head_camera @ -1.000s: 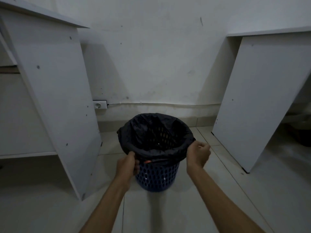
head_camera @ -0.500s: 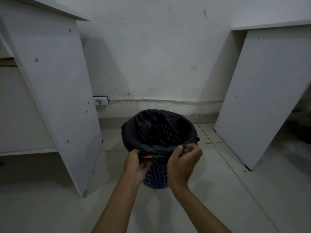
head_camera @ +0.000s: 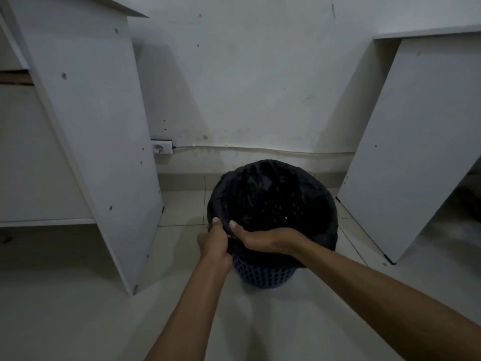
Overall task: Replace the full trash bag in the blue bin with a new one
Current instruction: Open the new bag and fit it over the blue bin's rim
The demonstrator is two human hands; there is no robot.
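Gripping the near-left rim of the black trash bag [head_camera: 270,194] with both hands. Left hand [head_camera: 214,242] is clenching a fold of the plastic from outside the rim; right hand [head_camera: 263,238] is reaching across, fingers [head_camera: 233,225] curling over the same fold from the inside. Both are grasping bag, not bin.

Blue bin [head_camera: 263,274] is sitting upright on the tiled floor [head_camera: 104,321], near the wall [head_camera: 260,87], between two white panels: left panel [head_camera: 91,126], right panel [head_camera: 416,152]. A wall socket [head_camera: 162,147] is sitting just left of the bin line.

Status, as a judgement: bag is draping over the rim all the way round and lining the inside; the bin's perforations are showing through it and no trash bulk is visible, so this is looking like the fresh liner already in place. No full bag in view. Remaining work seems to be snugging the slack at the near rim, possibly knotting it. A small red spot is showing between the hands; cannot tell what it is.
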